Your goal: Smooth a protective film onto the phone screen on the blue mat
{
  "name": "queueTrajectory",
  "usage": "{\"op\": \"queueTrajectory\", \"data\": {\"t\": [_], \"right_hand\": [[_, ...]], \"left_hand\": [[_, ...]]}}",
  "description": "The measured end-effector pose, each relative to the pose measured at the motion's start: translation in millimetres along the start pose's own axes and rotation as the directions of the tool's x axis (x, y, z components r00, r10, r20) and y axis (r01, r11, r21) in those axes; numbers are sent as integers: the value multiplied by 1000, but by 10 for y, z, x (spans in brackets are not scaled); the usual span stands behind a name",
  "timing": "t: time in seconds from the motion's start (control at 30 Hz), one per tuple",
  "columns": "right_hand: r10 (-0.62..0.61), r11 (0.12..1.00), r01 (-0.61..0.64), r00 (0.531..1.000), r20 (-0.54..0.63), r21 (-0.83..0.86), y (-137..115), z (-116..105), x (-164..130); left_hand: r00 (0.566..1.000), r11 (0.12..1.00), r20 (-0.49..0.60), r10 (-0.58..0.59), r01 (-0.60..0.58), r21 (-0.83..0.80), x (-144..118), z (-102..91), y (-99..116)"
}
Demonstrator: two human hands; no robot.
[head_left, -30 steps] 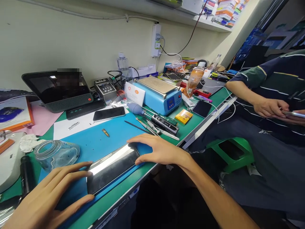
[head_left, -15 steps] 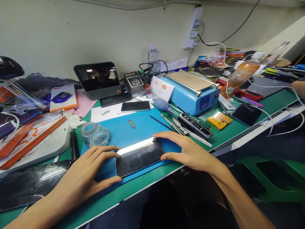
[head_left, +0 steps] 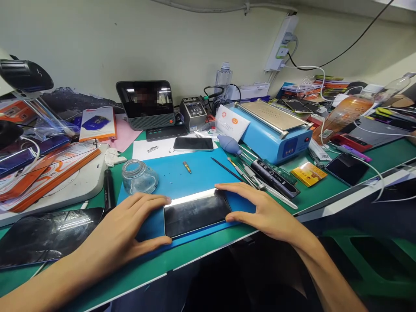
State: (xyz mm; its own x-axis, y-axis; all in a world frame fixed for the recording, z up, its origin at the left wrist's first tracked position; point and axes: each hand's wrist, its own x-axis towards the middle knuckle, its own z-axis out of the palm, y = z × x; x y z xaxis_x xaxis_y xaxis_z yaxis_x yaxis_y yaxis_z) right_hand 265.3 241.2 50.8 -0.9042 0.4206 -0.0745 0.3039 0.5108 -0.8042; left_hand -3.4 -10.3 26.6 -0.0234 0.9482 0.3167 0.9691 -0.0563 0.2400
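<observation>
A dark phone [head_left: 195, 213] lies screen-up on a blue work mat [head_left: 182, 177] near the bench's front edge. My left hand [head_left: 125, 232] rests flat on the mat, fingers and thumb touching the phone's left end. My right hand [head_left: 263, 210] lies at the phone's right end, index finger along its far corner and thumb at its near corner. Both hands hold the phone between them on the mat. A small metal bit [head_left: 186, 167] lies farther back on the mat.
An empty glass jar [head_left: 139, 177] stands left of the mat. Behind are a second phone [head_left: 193, 143], a blue heating plate [head_left: 273, 130], several screwdrivers and tweezers [head_left: 260, 171], a yellow box [head_left: 308, 173] and a small screen [head_left: 146, 104]. A dark tablet [head_left: 45, 236] lies at left.
The view has swung left, and the seated person at right has left the view. Both hands stay at the phone's ends; the phone now lies more square to the bench edge.
</observation>
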Motion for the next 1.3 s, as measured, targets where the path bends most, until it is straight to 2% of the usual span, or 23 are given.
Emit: {"op": "queueTrajectory", "data": {"t": [0.27,0.57,0.83,1.0,1.17,1.3], "right_hand": [[-3,1000,3,1000,13,-12,17,1,21],[-42,999,42,999,9,4,39,4,26],[-71,997,72,997,-12,33,67,25,2],[-57,996,57,998,-13,62,51,31,3],[-52,997,54,998,-38,57,30,37,7],[-35,995,39,999,-40,90,1,28,3]], "left_hand": [[1000,999,-1,-29,29,-15,-54,20,-20],[996,996,-19,91,-91,15,-30,13,-24],[982,982,-89,166,-157,101,28,-14,-30],[982,976,-55,182,-174,133,-22,25,-97],[993,981,47,107,-113,158,-127,116,-178],[994,980,60,86,-96,177,-191,190,-234]]}}
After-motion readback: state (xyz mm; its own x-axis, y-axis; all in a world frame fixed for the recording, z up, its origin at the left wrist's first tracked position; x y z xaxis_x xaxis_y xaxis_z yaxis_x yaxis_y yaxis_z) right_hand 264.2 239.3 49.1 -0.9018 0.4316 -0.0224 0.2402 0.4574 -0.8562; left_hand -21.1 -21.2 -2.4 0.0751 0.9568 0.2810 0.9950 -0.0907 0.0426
